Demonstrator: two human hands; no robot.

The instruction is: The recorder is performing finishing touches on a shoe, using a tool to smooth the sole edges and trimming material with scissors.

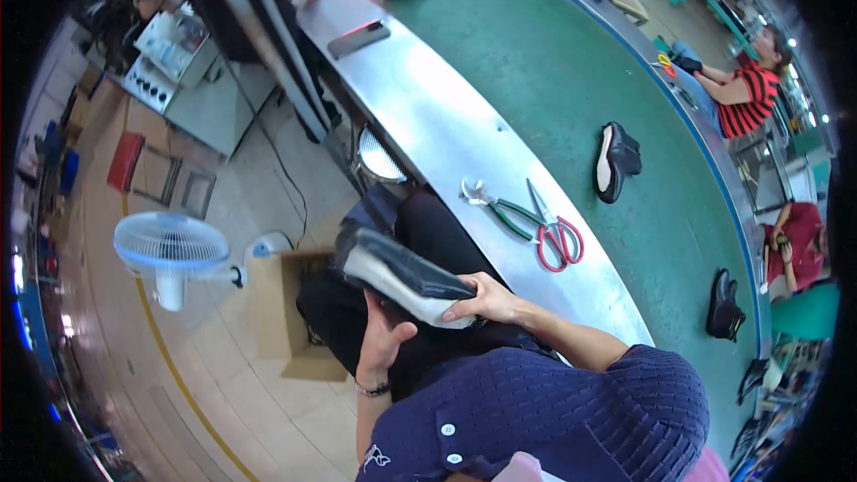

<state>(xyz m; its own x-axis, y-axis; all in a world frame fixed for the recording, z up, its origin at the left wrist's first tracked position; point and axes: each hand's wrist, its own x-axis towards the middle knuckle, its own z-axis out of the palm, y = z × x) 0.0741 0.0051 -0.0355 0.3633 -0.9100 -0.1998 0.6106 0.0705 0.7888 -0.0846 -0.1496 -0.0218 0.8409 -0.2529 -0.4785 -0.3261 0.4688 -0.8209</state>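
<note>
A black shoe with a white sole point(400, 284) is held above my lap, tilted, its far end slightly blurred. My right hand point(489, 300) grips its near right end, thumb on the white sole side. Below the shoe is my left hand point(382, 336), palm showing and thumb standing away from the shoe. Its fingers reach up against the shoe's underside and are partly hidden behind it. On the metal ledge to the right lie green-handled pincers point(511, 217) and red-handled scissors point(559, 234), side by side.
A green conveyor belt point(527, 62) beyond the metal ledge point(428, 94) carries other dark shoes point(618, 161). A phone point(359, 38) rests on the ledge. An open cardboard box point(275, 312) and a blue-white fan point(171, 245) stand left. Co-workers point(748, 100) sit across the belt.
</note>
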